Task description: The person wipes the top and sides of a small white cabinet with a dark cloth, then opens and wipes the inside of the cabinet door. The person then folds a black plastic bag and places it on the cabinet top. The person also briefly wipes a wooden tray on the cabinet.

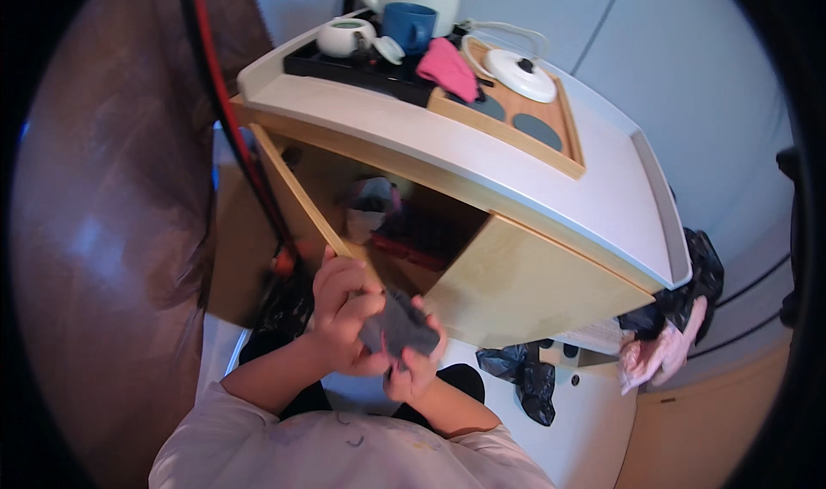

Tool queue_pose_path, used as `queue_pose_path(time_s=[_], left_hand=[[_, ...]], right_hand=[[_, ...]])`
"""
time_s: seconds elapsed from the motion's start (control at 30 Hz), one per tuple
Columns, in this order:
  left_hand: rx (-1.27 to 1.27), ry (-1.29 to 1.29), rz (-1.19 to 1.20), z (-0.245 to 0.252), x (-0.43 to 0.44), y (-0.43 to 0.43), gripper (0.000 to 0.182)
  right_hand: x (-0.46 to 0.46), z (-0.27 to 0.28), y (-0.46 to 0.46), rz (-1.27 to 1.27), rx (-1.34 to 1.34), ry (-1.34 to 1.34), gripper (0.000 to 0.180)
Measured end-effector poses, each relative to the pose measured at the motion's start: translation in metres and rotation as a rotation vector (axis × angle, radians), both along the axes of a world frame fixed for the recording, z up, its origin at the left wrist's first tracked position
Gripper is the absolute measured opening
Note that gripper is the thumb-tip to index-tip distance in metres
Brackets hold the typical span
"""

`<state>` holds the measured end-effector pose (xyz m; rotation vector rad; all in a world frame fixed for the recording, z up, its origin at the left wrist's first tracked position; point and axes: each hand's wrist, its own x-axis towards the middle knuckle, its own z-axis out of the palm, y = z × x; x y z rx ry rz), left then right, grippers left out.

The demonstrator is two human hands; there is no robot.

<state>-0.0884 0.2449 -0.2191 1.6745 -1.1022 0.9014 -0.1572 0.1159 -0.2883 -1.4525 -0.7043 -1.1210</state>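
Observation:
A dark grey cloth with a pinkish strip is bunched between my two hands, slightly blurred. My left hand has its fingers curled over the cloth's left side, and its knuckles overlap the edge of the open wooden cabinet door. Whether those fingers also press on the door cannot be told. My right hand grips the cloth from the right and below. Behind the door, the dim cabinet interior shows a whitish bag and a dark red item. A second door panel stands closed on the right.
On the white cabinet top stand a black tray, white teapot, blue mug, pink cloth and wooden tray with a white lid. Black plastic bags lie on the floor. A brown curtain hangs left.

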Motion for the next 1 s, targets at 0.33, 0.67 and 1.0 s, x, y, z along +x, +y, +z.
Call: queue_pose_path(time_s=[0.33,0.67,1.0], left_hand=[[-0.357,0.093,0.195,-0.035,-0.065,0.081,0.064],[-0.049,0.107,0.955,-0.045,-0.104,0.153,0.082],[0.266,-0.031,1.026,-0.084,-0.090,0.171,0.088]], right_hand=[[0.029,-0.020,0.101,0.664,-0.099,-0.095,0.036],[0.169,0.005,0.205,0.239,0.170,0.381,0.057],[0.107,-0.087,0.259,-0.017,-0.642,0.015,0.025]])
